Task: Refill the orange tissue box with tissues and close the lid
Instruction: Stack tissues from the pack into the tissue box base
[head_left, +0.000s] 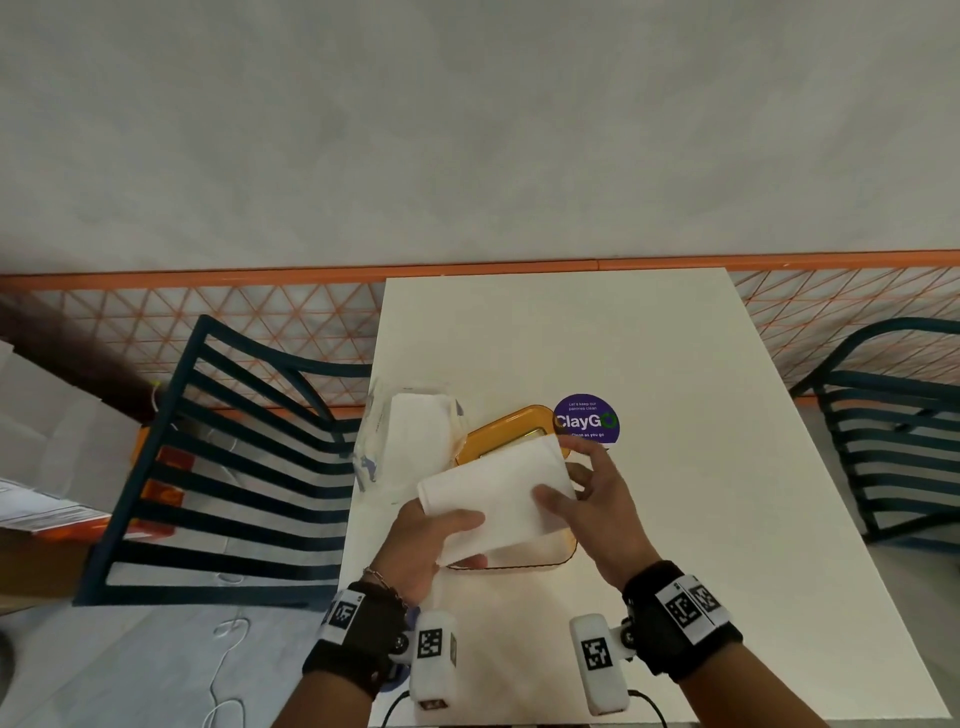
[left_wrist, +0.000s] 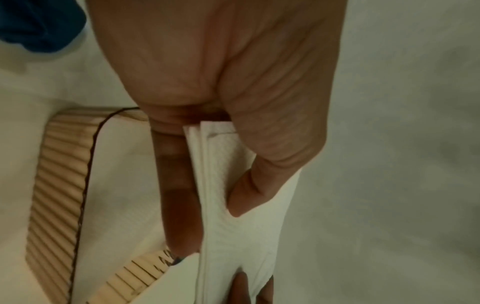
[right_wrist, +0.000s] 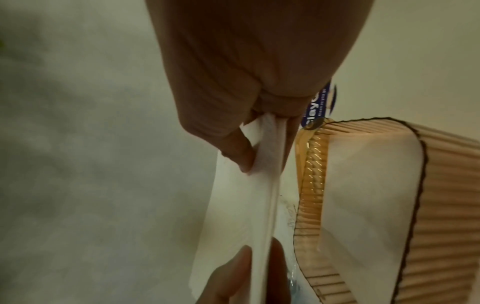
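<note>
Nearest us, our left hand (head_left: 423, 540) and right hand (head_left: 597, 506) pinch a folded stack of white tissues (head_left: 498, 499) from opposite ends, thumbs on top and fingers (left_wrist: 179, 185) underneath, both wrists strapped with black bands. We hold the stack flat just above the open, ribbed, translucent orange plastic tissue box (right_wrist: 439, 205), which stands on the white rectangular table (head_left: 675, 519) and already shows white tissue inside. Beyond the box its orange lid (head_left: 511, 428) lies tilted back. Left of that lies a clear plastic pack of white tissues (head_left: 410, 436); right of it, a round purple sticker (head_left: 586, 419) is on the tabletop.
</note>
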